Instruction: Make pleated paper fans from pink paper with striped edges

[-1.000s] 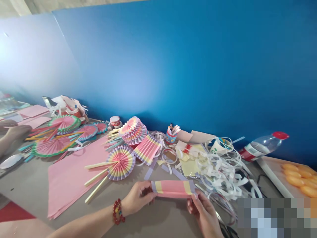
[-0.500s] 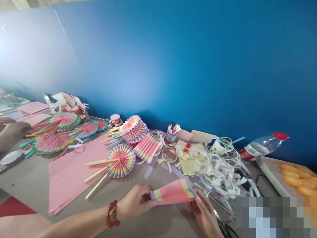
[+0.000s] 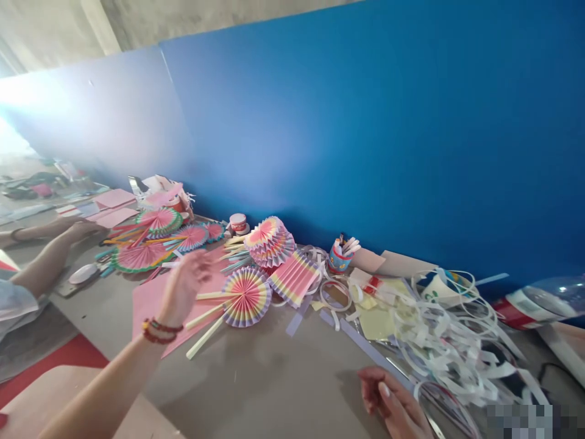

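Observation:
My left hand [image 3: 189, 283] is raised over the pink paper sheets [image 3: 148, 305], slightly blurred, its fingers loosely spread and holding nothing. Just right of it lies a round pleated paper fan [image 3: 247, 297] with pale stick handles. Behind that fan are a stack of pleated fans [image 3: 269, 244] and a pleated striped paper strip [image 3: 296, 277]. My right hand [image 3: 390, 402] hovers low over the bare grey table, fingers gently curled and apart, with nothing visible in them. Scissors [image 3: 434, 424] lie partly hidden beside it. A blurred pink paper piece [image 3: 165, 195] shows at the back left.
White paper strips [image 3: 461, 341] are heaped on the right, near a plastic bottle [image 3: 534, 305] lying tilted. A blue cup of sticks [image 3: 340, 259] stands by the blue wall panel. Green-edged fans [image 3: 141, 256] and another person's hands [image 3: 77, 230] are on the left.
The striped folded paper has left both my hands. My left hand moved up and left, opening; my right hand is apart from it. A blurred pink piece now appears at the back left.

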A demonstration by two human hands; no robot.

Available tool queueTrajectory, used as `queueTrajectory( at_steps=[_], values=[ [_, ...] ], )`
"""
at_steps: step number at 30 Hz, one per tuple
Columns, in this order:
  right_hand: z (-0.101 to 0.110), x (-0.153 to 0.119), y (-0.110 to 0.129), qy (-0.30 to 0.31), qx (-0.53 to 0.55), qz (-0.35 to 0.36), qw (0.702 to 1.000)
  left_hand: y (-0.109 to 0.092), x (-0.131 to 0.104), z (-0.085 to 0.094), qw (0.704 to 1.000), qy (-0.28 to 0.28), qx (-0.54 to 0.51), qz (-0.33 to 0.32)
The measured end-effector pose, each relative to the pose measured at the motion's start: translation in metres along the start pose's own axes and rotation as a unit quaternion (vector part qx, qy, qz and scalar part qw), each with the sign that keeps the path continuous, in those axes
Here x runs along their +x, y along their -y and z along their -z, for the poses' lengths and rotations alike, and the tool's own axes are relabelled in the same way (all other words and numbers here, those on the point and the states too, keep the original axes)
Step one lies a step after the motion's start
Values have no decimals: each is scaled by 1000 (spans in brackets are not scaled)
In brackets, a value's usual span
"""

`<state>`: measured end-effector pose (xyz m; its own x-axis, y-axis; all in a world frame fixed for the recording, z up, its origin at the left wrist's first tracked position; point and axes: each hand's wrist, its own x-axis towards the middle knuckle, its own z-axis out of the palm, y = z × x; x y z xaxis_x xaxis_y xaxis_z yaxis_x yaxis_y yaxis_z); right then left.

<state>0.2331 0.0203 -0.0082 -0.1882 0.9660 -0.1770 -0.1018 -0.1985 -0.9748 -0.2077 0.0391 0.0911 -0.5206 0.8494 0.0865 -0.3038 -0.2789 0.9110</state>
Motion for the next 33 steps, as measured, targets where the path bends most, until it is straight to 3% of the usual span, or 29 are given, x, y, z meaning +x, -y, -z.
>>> queueTrajectory(
  at_steps=[2, 4, 6, 7, 9, 11, 13, 16, 18, 20, 21, 26, 33],
  values=[
    [1, 0, -2, -9, -11, -17, 1000, 28, -34, -24, 989, 115, 64, 60],
    [3, 1, -5, -6, -30, -27, 999, 58, -75, -48, 946, 266, 133, 130],
    [5, 2, -6, 10, -46, -22, 999, 79, -106, -65, 892, 376, 179, 176],
    [6, 3, -6, 21, -53, -17, 998, 86, -116, -71, 865, 422, 200, 185],
    [6, 3, -5, 35, -69, -11, 997, 91, -125, -76, 840, 458, 226, 184],
    [5, 3, -3, 43, -95, -9, 994, 91, -126, -79, 824, 476, 275, 140],
    [2, 2, -3, 57, -127, -6, 990, 94, -127, -82, 785, 513, 345, 46],
    [-3, 1, -4, 79, -185, 31, 979, 110, -135, -91, 665, 604, 417, -139],
    [-8, -1, -5, 86, -230, 74, 967, 126, -141, -99, 583, 630, 453, -239],
    [-11, -3, -4, 96, -271, 101, 952, 138, -144, -105, 539, 638, 470, -286],
    [-13, -4, -3, 100, -285, 109, 947, 143, -144, -107, 539, 634, 471, -291],
    [-14, -5, 3, 110, -317, 111, 935, 146, -136, -111, 607, 616, 433, -253],
    [-16, -5, 8, 119, -341, 109, 926, 142, -132, -110, 616, 628, 419, -224]
  ],
)
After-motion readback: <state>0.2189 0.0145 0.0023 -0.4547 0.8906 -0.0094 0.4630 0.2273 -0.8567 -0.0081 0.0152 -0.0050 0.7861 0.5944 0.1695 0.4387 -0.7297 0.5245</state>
